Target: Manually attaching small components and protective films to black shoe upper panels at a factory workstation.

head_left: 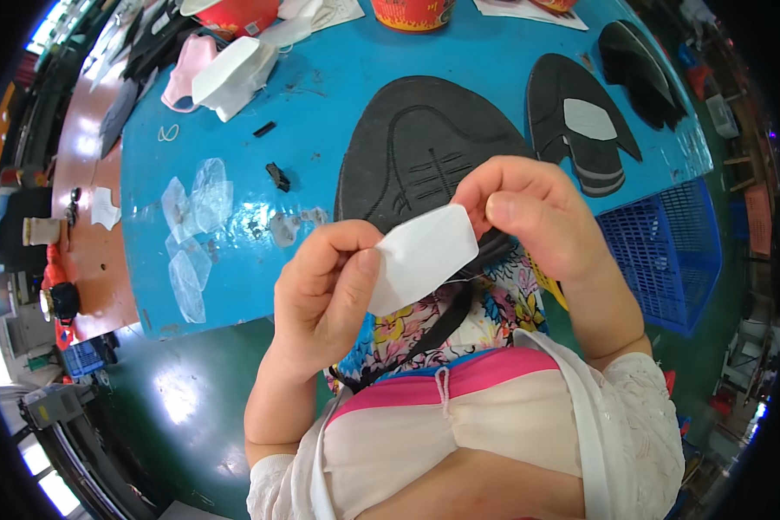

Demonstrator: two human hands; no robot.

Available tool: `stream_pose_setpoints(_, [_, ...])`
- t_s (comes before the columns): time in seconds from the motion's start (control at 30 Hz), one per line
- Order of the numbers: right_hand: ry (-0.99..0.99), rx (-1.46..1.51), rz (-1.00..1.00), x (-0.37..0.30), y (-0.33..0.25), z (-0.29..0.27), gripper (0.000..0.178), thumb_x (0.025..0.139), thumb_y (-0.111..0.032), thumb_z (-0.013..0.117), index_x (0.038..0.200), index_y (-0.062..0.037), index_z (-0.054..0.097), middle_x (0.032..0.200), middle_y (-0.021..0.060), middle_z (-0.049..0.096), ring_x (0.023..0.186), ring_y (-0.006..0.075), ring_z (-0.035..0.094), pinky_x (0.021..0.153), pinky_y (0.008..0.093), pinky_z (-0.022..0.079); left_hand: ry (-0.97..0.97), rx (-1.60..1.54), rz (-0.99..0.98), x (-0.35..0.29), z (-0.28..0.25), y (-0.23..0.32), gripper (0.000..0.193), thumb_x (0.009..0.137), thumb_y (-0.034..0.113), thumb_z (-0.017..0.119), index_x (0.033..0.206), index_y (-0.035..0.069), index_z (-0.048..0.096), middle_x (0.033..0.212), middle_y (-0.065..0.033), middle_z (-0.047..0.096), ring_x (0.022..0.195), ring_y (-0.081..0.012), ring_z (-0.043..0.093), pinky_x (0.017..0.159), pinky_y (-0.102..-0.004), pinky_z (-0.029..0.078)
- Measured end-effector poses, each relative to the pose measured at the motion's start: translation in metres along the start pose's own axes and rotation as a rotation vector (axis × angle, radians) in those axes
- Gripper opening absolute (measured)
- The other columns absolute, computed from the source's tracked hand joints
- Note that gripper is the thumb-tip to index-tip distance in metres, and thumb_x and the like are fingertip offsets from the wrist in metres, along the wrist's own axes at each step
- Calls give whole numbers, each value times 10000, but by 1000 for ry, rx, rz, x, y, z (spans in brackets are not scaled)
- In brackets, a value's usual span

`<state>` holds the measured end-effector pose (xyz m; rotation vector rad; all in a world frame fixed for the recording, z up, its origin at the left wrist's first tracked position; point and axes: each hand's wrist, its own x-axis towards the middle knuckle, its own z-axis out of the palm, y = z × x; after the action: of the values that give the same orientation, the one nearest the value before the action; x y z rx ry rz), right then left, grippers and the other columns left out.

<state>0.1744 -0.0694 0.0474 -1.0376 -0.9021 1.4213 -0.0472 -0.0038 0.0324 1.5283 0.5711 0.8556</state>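
Note:
In front of my chest I hold a small white patch (429,256) with rounded corners, tilted up to the right. The thumb and fingers of my left hand (328,290) pinch its left end. My right hand (537,217) has thumb and forefinger together at its upper right corner. Beyond the patch lies a large black panel (433,130) with curved and crossed lines marked on it; my hands cover part of its near side. To the right are flat black cut pieces (555,95), with a similar white patch (590,120) on one.
The blue tabletop (312,130) carries clear film scraps (208,195) on the left and small black scraps (277,177). Red tubs (413,13) and a white container (234,74) stand farther back. A blue plastic crate (659,247) sits below the right edge.

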Motion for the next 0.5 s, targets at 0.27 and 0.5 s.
stream_pose_setpoints(0.27, [204,-177,-51,-5,15,3,44,831,-40,619,822,-11,587,738,-25,575,656,17,504,571,191,415,70,163,55,3,14,-22,175,883,-16,575,1057,-19,569,836,-45,581,736,-90,527,642,-225,430])
stream_pose_setpoints(0.5, [197,-242,-250,-10,27,28,89,859,-87,643,858,-25,578,741,-10,571,660,32,519,566,196,421,-50,192,287,14,31,-13,453,649,145,846,1014,-7,623,933,-134,622,812,-229,603,678,-309,490])
